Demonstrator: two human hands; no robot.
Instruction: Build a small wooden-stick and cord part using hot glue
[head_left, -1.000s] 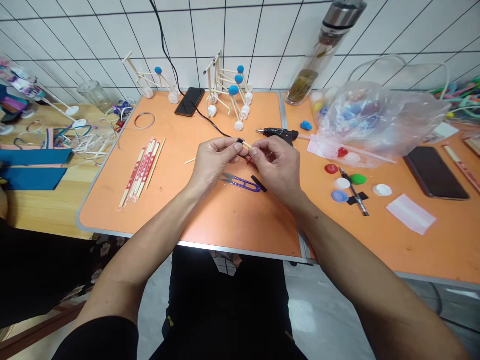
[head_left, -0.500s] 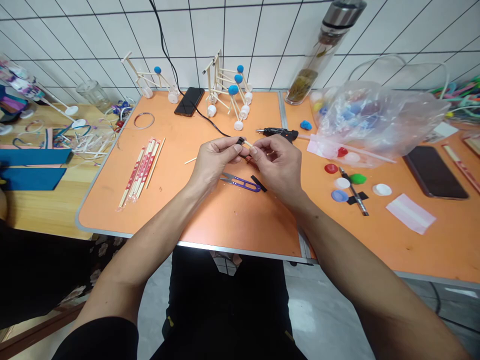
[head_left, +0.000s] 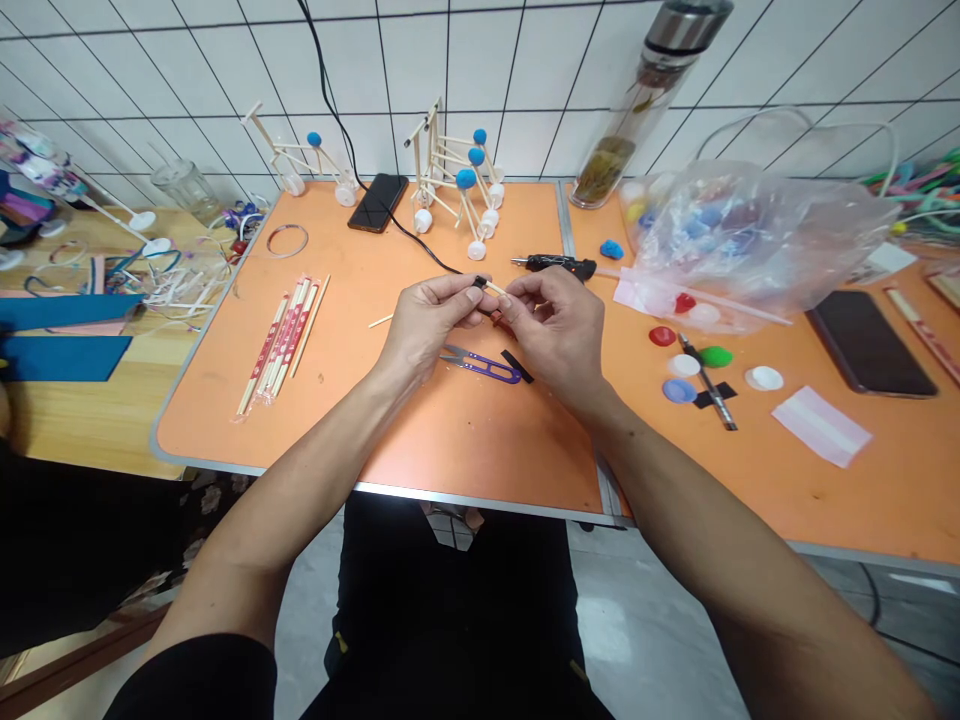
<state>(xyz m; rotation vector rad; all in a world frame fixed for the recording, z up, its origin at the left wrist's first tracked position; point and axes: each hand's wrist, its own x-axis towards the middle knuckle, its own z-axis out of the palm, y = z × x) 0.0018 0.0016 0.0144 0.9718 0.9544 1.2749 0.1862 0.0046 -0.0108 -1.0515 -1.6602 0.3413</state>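
Observation:
Above the middle of the orange table [head_left: 450, 440], my left hand [head_left: 429, 320] and my right hand [head_left: 559, 325] meet fingertip to fingertip. Both pinch a short wooden stick [head_left: 492, 289] with a small black piece wrapped round it. Purple thread snips [head_left: 480, 364] lie on the table just under the hands, beside a black strip [head_left: 517, 366]. A black glue gun [head_left: 559, 266] lies right behind my right hand.
Packed chopsticks [head_left: 285, 335] lie at the left. Stick models with blue balls [head_left: 457, 180] and a phone [head_left: 379, 203] stand at the back. A plastic bag of caps [head_left: 750, 235], loose caps [head_left: 682, 365], a pen [head_left: 709, 383], another phone [head_left: 870, 345] and a bottle [head_left: 645, 100] are at the right.
Both hands have stayed in place; only the fingers have shifted slightly on the stick and its black piece.

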